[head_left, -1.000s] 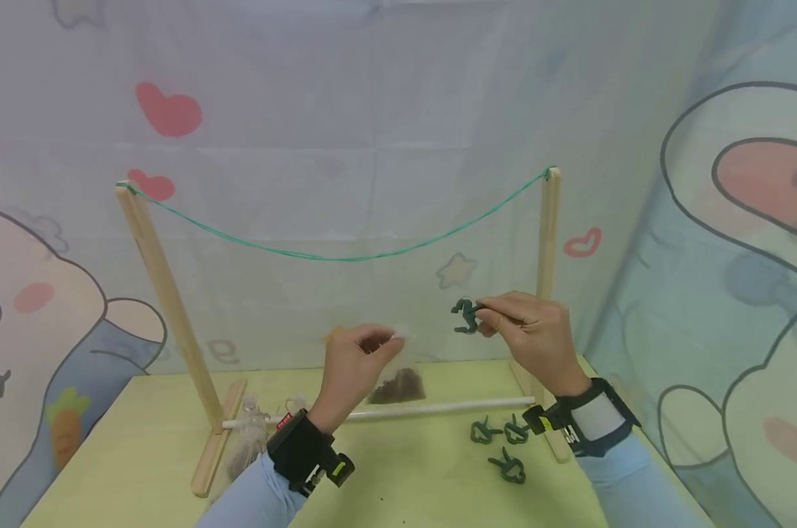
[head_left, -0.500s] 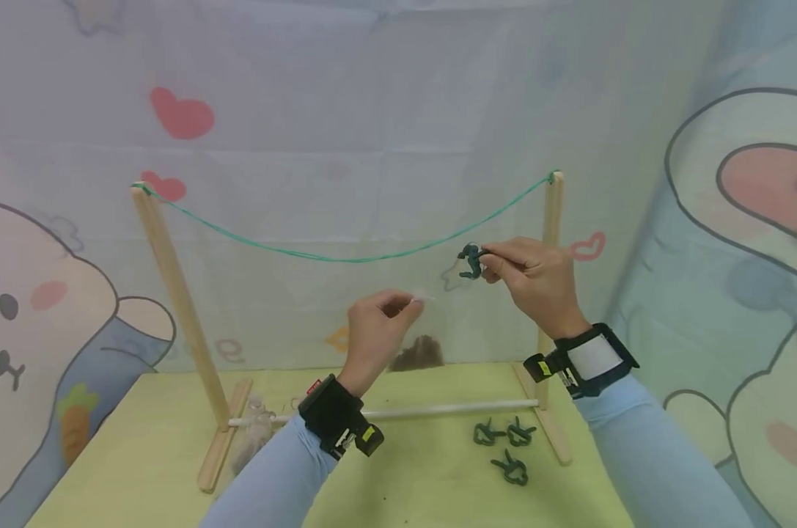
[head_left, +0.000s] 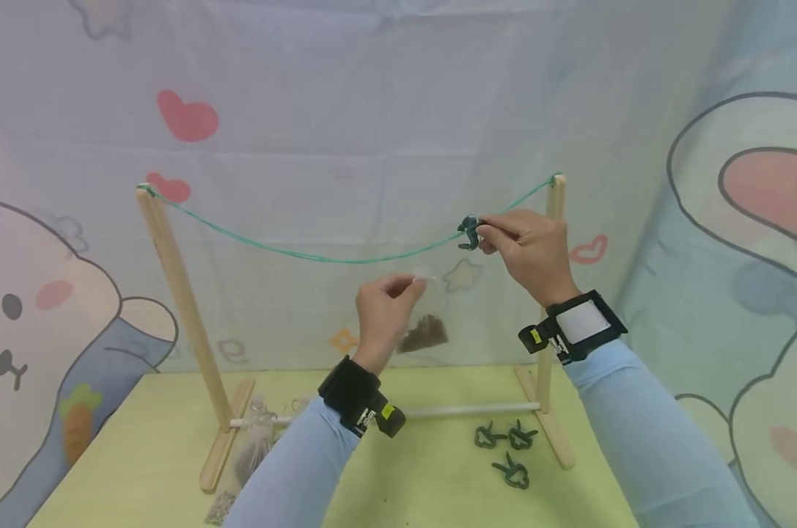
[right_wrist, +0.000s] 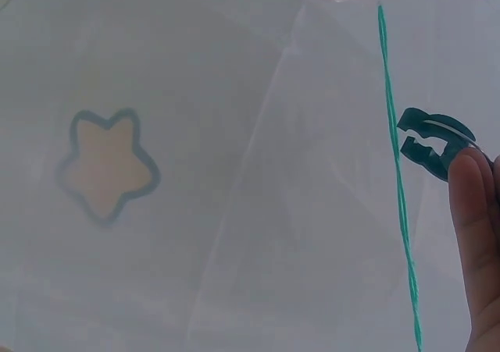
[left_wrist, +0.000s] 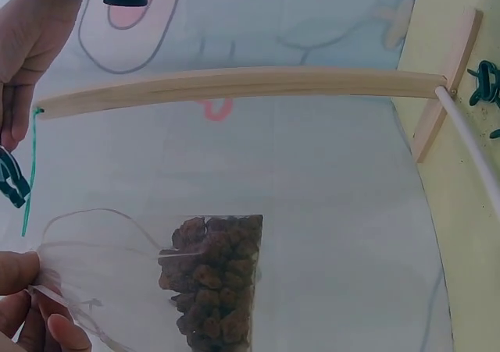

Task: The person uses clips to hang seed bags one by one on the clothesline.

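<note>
My left hand (head_left: 386,313) pinches the top edge of a clear plastic bag (left_wrist: 211,286). Brown lumps fill the bag's bottom, and it hangs below the green string (head_left: 319,257). My right hand (head_left: 532,253) grips a dark green spring clip (head_left: 469,232) by its handles, up at the right part of the string. In the right wrist view, the clip's (right_wrist: 437,141) mouth is parted and faces the string (right_wrist: 398,176), right beside it; whether they touch I cannot tell.
The string sags between two wooden posts (head_left: 185,308) joined low down by a white rod (head_left: 467,410). Three more green clips (head_left: 512,471) lie on the yellow table (head_left: 405,491) at right. A tied clear bag (head_left: 256,444) and a small speckled packet (head_left: 220,507) lie at left.
Both hands have risen, the right one bringing the clip up from below the string to its height. The bag has been lifted off the table area and moved slightly right.
</note>
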{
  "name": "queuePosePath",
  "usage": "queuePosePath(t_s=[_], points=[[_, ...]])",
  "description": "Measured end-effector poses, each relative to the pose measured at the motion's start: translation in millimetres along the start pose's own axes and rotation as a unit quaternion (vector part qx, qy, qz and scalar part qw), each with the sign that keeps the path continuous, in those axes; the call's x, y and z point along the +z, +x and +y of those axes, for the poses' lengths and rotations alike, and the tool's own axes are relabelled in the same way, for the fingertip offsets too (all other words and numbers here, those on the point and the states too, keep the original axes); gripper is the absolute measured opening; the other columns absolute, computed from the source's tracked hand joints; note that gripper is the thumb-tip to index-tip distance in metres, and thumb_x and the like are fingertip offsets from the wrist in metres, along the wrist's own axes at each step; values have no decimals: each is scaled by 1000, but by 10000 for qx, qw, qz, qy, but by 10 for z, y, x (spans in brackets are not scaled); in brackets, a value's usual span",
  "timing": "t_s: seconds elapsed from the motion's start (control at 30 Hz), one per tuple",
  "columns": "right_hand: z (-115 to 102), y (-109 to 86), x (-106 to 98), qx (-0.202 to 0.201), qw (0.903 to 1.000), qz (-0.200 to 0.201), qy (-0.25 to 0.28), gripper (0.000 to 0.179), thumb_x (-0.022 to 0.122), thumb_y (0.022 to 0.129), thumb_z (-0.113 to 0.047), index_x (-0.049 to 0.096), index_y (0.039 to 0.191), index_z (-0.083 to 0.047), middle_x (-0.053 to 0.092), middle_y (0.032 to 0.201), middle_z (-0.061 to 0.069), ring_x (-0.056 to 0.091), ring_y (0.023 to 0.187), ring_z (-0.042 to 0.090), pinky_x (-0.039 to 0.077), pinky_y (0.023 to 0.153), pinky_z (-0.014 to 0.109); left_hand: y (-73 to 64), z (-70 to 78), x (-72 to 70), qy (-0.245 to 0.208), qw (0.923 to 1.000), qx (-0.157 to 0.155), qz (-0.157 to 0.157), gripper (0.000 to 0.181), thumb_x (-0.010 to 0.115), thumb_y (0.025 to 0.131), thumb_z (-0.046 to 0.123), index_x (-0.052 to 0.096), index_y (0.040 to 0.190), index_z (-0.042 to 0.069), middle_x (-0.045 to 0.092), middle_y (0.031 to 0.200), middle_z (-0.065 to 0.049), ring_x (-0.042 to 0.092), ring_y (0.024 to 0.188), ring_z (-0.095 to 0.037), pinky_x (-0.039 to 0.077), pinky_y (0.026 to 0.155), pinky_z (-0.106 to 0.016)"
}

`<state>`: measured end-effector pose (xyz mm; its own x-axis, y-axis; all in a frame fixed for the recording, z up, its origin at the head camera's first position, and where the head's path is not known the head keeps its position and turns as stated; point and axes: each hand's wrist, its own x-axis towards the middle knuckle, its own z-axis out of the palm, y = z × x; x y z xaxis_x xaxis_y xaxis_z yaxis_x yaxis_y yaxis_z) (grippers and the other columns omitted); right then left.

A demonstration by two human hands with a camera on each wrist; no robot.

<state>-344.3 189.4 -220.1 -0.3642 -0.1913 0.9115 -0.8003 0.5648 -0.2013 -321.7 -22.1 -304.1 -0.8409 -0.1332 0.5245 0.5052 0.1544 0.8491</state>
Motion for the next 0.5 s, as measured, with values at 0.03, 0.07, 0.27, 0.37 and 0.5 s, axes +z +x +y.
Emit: queuePosePath(t_s=[0.03,0.07,0.27,0.37,0.5], points=[[-5,17,6,45,10000,-33,-10,11,79,89,1,82,100,2,76,78,11,72,68,24,45,62,9,12,0,12,-45,10000,-57,8,18,75,96,16,80,106,2,76,98,-13,69,88,-25,56,79,-33],[-13,33,13,98,9999,-60,-23,11,78,90,0,82,100,2,76,79,11,72,69,25,46,64,8,26,-3,26,-66,9999,-115,18,18,75,96,16,80,106,2,76,97,-13,69,87,-24,55,77,-32],[-10,119,27,150,9996,-188,-125,10,76,92,-1,82,99,3,76,79,13,74,68,29,45,68,6,99,-5,119,-169,9987,-486,-3,19,75,96,16,79,109,3,76,99,-14,69,90,-24,55,76,-29],[-13,144,22,101,9998,-162,-99,10,76,91,1,82,99,3,76,78,13,74,67,31,44,69,4,120,5,161,-248,9982,-552,3,20,75,97,16,79,110,2,75,99,-15,70,91,-29,54,73,-27],[-17,170,10,-11,9999,-102,-125,10,77,90,2,81,98,4,76,78,14,74,66,31,44,69,3,139,21,200,-346,9976,-597,14,18,76,96,15,79,108,2,75,96,-13,69,85,-27,51,68,-23]])
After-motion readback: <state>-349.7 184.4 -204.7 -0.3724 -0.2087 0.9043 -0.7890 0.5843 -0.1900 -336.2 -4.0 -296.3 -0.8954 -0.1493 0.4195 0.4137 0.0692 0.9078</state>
